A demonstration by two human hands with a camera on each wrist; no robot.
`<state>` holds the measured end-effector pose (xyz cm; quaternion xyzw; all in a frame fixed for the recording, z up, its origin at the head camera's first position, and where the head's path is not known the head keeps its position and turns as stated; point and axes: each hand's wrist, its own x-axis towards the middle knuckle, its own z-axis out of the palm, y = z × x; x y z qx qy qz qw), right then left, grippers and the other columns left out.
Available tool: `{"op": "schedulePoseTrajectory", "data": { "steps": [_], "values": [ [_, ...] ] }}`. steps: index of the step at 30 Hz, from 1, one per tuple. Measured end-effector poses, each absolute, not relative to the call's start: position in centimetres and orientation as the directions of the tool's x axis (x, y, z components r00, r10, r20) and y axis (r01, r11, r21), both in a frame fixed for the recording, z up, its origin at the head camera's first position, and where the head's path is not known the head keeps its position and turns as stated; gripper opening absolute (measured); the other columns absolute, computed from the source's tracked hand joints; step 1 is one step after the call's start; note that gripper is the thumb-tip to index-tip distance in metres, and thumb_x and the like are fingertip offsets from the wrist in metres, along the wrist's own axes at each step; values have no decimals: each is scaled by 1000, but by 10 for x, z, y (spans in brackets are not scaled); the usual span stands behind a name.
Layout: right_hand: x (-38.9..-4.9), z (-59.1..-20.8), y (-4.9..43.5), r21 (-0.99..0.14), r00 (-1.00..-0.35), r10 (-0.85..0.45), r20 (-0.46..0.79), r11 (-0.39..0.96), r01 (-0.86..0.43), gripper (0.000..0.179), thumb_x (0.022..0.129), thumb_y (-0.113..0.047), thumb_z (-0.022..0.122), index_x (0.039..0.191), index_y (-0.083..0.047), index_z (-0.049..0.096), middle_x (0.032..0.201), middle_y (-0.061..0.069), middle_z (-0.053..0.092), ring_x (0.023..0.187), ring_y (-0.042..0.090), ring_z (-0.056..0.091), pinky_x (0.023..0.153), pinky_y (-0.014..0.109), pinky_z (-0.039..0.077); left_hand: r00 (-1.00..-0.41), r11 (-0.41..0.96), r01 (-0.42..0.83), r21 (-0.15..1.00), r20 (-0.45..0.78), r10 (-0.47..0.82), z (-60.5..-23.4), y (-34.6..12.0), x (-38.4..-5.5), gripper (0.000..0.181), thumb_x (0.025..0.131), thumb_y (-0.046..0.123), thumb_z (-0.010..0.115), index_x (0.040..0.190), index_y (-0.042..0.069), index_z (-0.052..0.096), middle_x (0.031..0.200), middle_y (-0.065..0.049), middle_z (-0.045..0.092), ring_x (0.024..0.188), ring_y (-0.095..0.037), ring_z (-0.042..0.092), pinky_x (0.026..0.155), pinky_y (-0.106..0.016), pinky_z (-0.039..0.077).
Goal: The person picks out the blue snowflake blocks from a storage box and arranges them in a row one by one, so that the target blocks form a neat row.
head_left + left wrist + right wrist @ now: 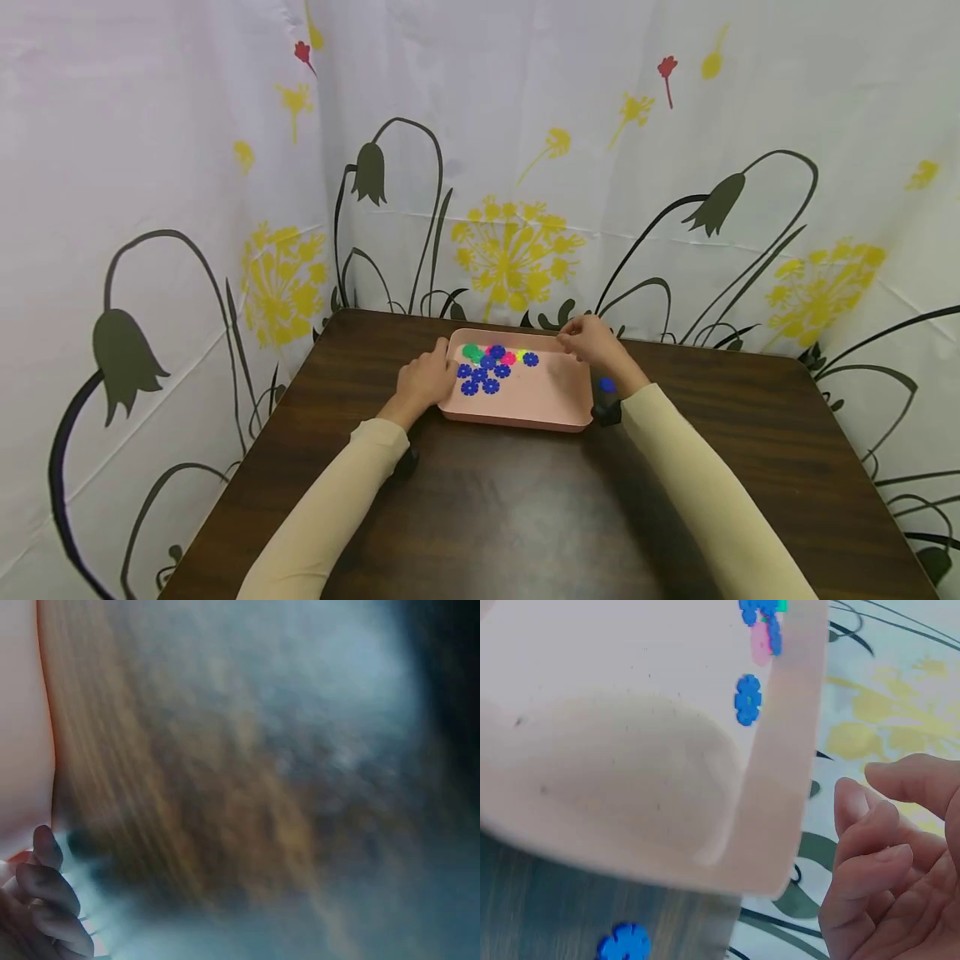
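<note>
A shallow pink tray (540, 400) lies on the table, with flower-shaped plastic discs in its left and back part. Several blue discs (480, 375) spread over the left side; green discs (470, 351), pink discs (508, 358) and a yellow disc (521, 356) lie behind them. My left hand (426, 379) grips the tray's left side; in the left wrist view its curled fingers (49, 892) meet the tray's edge. Beside the back right corner hovers my right hand (588, 340). Its fingers are loosely bent, with nothing between thumb and fingertips in the right wrist view.
One blue disc (607, 384) lies on the dark wooden table (495, 508), just right of the tray. A white curtain (480, 108) with printed flowers hangs behind the table and along its sides.
</note>
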<state>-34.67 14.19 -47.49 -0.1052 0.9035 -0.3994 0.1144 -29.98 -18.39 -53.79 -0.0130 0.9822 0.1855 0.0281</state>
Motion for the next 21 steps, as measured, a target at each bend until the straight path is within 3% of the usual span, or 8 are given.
{"op": "schedulePoseTrajectory", "data": {
  "steps": [2, 8, 13, 21],
  "values": [
    [-351, -475, 135, -734, -947, -285, -150, 674, -87, 32, 110, -20, 60, 125, 5, 72, 110, 25, 75, 83, 36, 69, 76, 49, 61, -998, 932, -41, 361, -65, -18, -537, -183, -301, 47, 111, 37, 43, 152, 12, 42, 116, -18, 74, 95, -36, 73, 89, -58, 56],
    [-362, -484, 118, -708, -938, -259, -230, 706, -21, 28, 108, -19, 62, 124, 2, 71, 111, 26, 77, 76, 29, 69, 58, 27, 48, -996, 929, -56, 366, -80, -28, -536, -182, -299, 48, 112, 37, 43, 153, 12, 41, 117, -18, 74, 96, -36, 73, 91, -57, 57],
    [-365, -497, 108, -676, -936, -247, -252, 737, -12, 26, 106, -21, 67, 118, 2, 71, 91, 14, 73, 67, 16, 58, 60, 28, 48, -997, 922, -58, 384, -75, -31, -536, -182, -297, 48, 112, 37, 44, 153, 13, 41, 119, -18, 74, 95, -36, 73, 91, -58, 56],
    [-359, -507, 94, -625, -940, -201, -275, 780, 16, 23, 103, -27, 73, 109, -5, 74, 82, 4, 68, 75, 18, 58, 65, 30, 48, -997, 925, -61, 375, -72, -37, -534, -181, -296, 48, 112, 38, 44, 153, 14, 41, 120, -18, 74, 100, -37, 73, 93, -57, 56]
  ]
}}
